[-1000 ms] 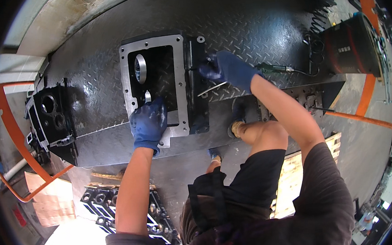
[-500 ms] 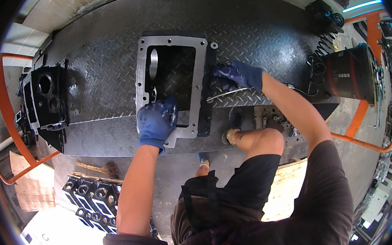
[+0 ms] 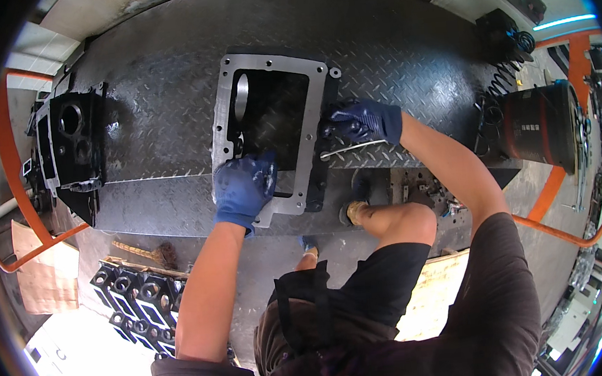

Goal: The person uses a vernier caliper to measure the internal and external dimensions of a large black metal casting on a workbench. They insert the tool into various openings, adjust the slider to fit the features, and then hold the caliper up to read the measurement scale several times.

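A black metal housing (image 3: pixel 307 110) with a bare silver rectangular flange and several bolt holes lies on the dark table. My left hand (image 3: pixel 244 187), in a blue glove, is closed over the flange's lower left corner. At the housing's right side is my right hand (image 3: pixel 365 119), also gloved in blue. Its fingers are curled together against the dark side wall; what they hold, if anything, is hidden. A thin silver rod (image 3: pixel 353 148) lies just below that hand, its right end passing under the wrist. Through the housing's opening a shiny oval edge (image 3: pixel 241 97) shows.
The table (image 3: pixel 165 78) has a tread-plate top. Another black housing (image 3: pixel 74 138) stands at its left end. A dark drum (image 3: pixel 538 125) and a coiled black hose (image 3: pixel 503 76) are at the right. Orange rails (image 3: pixel 8 168) flank both ends. Several black castings (image 3: pixel 140 296) sit below left.
The view has shifted slightly. My right hand's fingers have moved a little closer to the housing's side and curled more. My left hand keeps its place on the flange corner.
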{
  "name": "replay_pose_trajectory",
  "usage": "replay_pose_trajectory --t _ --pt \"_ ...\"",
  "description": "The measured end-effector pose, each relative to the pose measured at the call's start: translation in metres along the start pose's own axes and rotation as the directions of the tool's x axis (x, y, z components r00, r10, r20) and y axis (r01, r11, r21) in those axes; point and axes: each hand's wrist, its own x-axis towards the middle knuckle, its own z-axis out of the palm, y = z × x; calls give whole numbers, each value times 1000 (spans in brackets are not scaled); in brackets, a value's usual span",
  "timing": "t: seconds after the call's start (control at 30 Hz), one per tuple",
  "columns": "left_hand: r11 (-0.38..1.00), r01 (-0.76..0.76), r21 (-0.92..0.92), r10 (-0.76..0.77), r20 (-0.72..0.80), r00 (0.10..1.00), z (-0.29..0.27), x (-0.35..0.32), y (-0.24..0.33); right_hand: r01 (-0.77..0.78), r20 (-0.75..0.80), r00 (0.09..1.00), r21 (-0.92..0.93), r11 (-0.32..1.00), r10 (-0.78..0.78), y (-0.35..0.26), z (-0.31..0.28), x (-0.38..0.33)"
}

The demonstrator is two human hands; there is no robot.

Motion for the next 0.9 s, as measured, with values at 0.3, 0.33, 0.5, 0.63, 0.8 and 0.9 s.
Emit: replay_pose_trajectory --t 0.3,0.33,0.5,0.63,0.8,0.9 --pt "999 17 30 -17 19 1000 0 -7 -5 -39 -74 522 -997 63 -849 26 47 -15" --pt "999 18 30 -18 14 1000 1 -5 -1 -21 -31 434 -999 24 -900 34 40 -11" --pt "998 48 30 -48 11 999 4 -7 -1 347 -305 830 -370 861 -466 34 19 -3" --pt "999 8 44 -7 -17 1000 -3 -7 0 253 -228 888 -484 838 -400 17 23 -9" --pt "1000 18 9 -18 16 1000 -6 1 5 167 -269 883 -588 791 -386 13 17 -10" --pt "998 21 57 -17 -66 998 -4 -11 -3 -187 -97 674 -982 -42 -732 9 69 -13"
